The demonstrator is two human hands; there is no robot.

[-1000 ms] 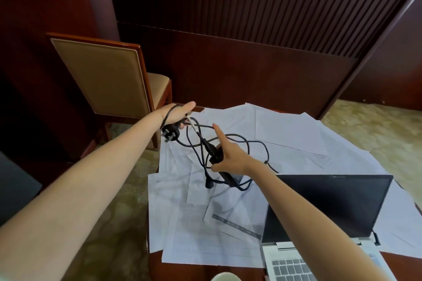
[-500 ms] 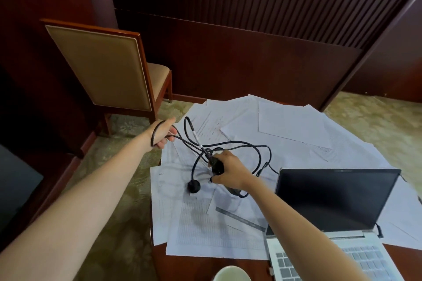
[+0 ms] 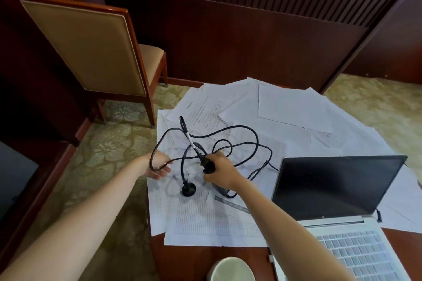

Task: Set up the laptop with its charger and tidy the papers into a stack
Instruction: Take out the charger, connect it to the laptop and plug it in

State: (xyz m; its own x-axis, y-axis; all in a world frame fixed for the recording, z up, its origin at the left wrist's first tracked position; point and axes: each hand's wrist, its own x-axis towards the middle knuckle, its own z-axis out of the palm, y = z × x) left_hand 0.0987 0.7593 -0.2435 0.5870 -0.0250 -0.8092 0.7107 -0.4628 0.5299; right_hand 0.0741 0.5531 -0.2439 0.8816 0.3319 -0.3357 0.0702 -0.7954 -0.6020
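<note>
1. The papers (image 3: 285, 107) lie spread over the far and left parts of the counter (image 3: 182, 258), overlapping one another.
2. The laptop (image 3: 338, 189) stands open on the right side of the counter, on top of some papers.
3. The charger (image 3: 242, 130) lies in loose loops on the papers, left of the laptop. Its plug (image 3: 188, 189) rests on a sheet at the near left of the loops.
4. The right hand (image 3: 219, 172) grips the charger in the middle of the loops. The left hand (image 3: 158, 165) is at the left edge of the papers, with one loop round it.
5. A cup (image 3: 230, 269) stands at the near edge, left of the keyboard.
6. A chair (image 3: 91, 48) stands on the floor, behind and left of the counter.
</note>
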